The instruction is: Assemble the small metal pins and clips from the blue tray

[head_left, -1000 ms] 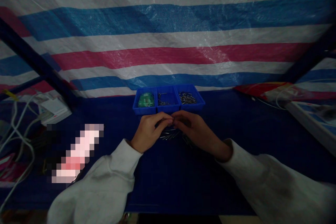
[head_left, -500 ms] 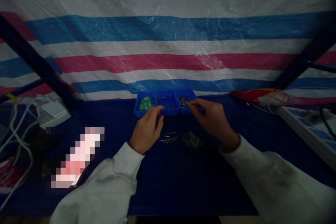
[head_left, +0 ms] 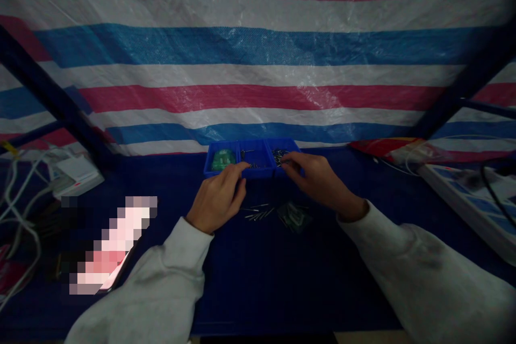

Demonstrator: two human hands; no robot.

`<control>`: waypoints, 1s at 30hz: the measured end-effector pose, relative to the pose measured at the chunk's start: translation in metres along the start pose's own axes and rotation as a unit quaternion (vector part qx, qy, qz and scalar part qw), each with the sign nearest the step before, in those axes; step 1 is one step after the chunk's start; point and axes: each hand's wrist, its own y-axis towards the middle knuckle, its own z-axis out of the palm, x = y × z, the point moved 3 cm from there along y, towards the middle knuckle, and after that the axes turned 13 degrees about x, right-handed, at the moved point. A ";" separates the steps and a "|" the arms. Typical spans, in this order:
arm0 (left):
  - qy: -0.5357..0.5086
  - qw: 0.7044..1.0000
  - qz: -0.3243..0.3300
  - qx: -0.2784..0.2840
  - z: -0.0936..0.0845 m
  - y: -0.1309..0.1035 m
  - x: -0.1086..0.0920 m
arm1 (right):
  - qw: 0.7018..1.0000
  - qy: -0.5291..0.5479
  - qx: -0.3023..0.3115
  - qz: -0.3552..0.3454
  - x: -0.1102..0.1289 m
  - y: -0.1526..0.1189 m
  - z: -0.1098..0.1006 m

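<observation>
- Right hand (head_left: pixel 322 181), right of the frame's middle, bends its thumb and forefinger together over the right box (head_left: pixel 279 173); whether a piece is pinched there I cannot tell.
- Left hand (head_left: pixel 217 198), left of the frame's middle, puts its forefinger near the front edge of the middle box (head_left: pixel 258 173), thumb apart below it; whether it holds anything is too dark to judge.
- Picking from the heap looks like the step in hand. It would go best with a light pinch on one piece near its end, drawn up and out rather than sideways, so that neighbours do not come along.
- Keeping the right wrist above the front wall should stop the box from being nudged; these thin metal pins (head_left: pixel 277 156) would probably roll and scatter if spilled.
- Those pins lie in the right box, at the middle of the frame, just left of the right fingertips and partly hidden by them.
- Fewer pins (head_left: pixel 255 165) lie in the middle box, right beside the left forefinger.
- Below and between both hands, loose pins (head_left: pixel 258 216) lie on the table (head_left: pixel 258 285), with a small plastic bag (head_left: pixel 297 216) just right of them, under the right hand in the frame.
</observation>
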 end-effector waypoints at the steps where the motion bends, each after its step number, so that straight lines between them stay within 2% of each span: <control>1: -0.011 1.000 0.000 0.006 -0.001 0.000 0.000 | 0.999 0.000 0.042 -0.033 0.009 -0.005 0.006; 3: -0.032 0.999 0.001 0.039 -0.001 0.001 -0.001 | 0.994 -0.008 0.089 -0.060 0.022 -0.014 0.018; 7: -0.060 0.985 0.000 0.164 0.007 0.001 0.003 | 0.984 -0.061 0.140 -0.091 0.034 -0.024 0.044; 10: -0.091 0.968 -0.029 0.231 0.011 0.000 0.014 | 0.981 -0.074 0.149 -0.097 0.037 -0.027 0.054; 15: -0.150 0.935 -0.074 0.314 0.017 -0.005 0.031 | 0.980 -0.096 0.146 -0.097 0.042 -0.029 0.055; 21: -0.171 0.924 -0.105 0.327 0.022 -0.009 0.035 | 0.980 -0.103 0.136 -0.102 0.045 -0.030 0.053; 30: -0.150 0.941 -0.085 0.292 0.016 -0.005 0.026 | 0.990 -0.079 0.099 -0.059 0.039 -0.028 0.050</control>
